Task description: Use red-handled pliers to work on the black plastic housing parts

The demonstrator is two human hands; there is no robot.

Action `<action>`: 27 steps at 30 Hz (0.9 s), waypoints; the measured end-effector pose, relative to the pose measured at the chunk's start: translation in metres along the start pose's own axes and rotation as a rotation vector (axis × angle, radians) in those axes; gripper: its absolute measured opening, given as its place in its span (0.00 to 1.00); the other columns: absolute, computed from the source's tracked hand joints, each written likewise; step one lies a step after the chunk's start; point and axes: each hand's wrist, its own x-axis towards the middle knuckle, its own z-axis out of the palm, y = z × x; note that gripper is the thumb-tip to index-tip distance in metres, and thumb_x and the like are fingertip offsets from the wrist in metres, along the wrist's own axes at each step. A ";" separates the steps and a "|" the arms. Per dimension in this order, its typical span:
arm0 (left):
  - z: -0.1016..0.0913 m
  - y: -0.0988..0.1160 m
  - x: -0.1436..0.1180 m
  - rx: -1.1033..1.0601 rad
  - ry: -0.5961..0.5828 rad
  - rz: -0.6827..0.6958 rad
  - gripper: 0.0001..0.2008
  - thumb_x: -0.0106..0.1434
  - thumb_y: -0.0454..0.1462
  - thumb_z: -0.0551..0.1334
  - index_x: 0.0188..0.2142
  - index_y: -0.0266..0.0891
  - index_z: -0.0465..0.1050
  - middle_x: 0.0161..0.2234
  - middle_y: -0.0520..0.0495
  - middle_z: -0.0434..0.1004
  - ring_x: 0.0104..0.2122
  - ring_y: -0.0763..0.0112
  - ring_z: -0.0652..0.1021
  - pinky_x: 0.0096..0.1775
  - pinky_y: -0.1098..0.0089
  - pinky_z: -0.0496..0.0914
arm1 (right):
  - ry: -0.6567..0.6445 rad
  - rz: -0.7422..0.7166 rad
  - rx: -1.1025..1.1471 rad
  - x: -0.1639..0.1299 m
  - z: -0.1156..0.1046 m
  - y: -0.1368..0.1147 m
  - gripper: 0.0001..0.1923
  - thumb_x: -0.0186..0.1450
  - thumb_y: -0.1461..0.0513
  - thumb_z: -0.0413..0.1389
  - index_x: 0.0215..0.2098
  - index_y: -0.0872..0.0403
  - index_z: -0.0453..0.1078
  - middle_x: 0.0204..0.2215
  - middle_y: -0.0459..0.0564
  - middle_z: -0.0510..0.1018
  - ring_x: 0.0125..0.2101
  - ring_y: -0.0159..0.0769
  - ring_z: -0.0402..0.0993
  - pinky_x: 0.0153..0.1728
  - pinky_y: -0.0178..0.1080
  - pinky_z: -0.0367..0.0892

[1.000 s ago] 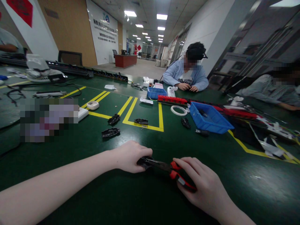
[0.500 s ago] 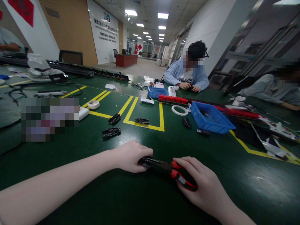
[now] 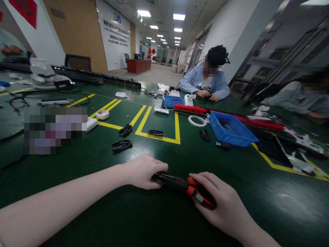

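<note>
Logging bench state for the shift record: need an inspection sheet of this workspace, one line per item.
Surface: green table mat with yellow tape lines.
Job's things: red-handled pliers, nose on a small black part.
Clutter: three loose black parts; two blue bins; white tape ring; red strip.
Grippers: left hand shut on the black part; right hand shut on the pliers' handles.
Cables: black cable at far left.
Surroundings: two seated co-workers across the table; open hall behind.
</note>
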 end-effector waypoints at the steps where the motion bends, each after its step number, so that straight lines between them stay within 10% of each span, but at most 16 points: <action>1: 0.000 0.000 0.000 0.003 0.002 0.001 0.09 0.59 0.39 0.64 0.36 0.41 0.66 0.31 0.54 0.75 0.28 0.70 0.75 0.31 0.71 0.64 | 0.005 -0.003 -0.003 0.000 0.000 0.000 0.24 0.60 0.63 0.55 0.56 0.51 0.64 0.45 0.54 0.76 0.40 0.40 0.76 0.38 0.41 0.75; 27: -0.001 -0.001 0.001 -0.076 0.021 0.032 0.18 0.63 0.52 0.62 0.38 0.40 0.68 0.30 0.53 0.74 0.26 0.72 0.74 0.26 0.72 0.61 | 0.049 -0.058 -0.115 -0.002 -0.003 0.005 0.25 0.60 0.62 0.55 0.56 0.52 0.65 0.43 0.55 0.76 0.39 0.41 0.75 0.37 0.42 0.74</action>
